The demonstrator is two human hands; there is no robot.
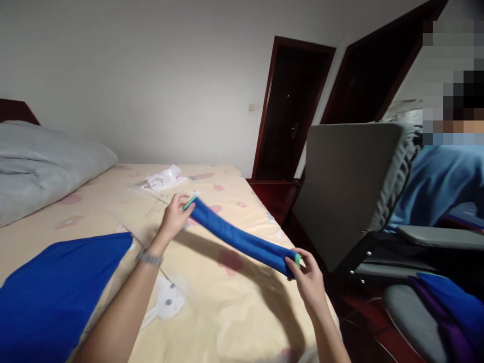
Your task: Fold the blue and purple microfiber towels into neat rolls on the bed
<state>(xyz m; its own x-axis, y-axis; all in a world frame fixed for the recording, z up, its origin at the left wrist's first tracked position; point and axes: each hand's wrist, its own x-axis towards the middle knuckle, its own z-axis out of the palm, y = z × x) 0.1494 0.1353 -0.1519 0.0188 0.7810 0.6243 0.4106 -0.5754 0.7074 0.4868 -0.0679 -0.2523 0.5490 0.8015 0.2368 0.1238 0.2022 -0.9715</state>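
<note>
Above the bed, a blue cloth [238,239] folded into a long narrow strip hangs between my two hands, sagging a little in the middle. Green edging shows at both of its ends. My left hand [177,214] pinches the far left end between thumb and fingers. At the lower right end, my right hand [307,272] grips the strip the same way. Another blue cloth [64,287] lies spread on the bed, left of my left forearm. The bed sheet [212,312] below is cream with pink shapes and a white rabbit print.
A crumpled white plastic bag [164,178] lies farther back on the bed. Grey bedding [49,161] is heaped at the left. To the right, a person in a blue top [442,176] sits in a grey chair [348,186]; blue and purple cloths [454,307] rest on a seat beside it.
</note>
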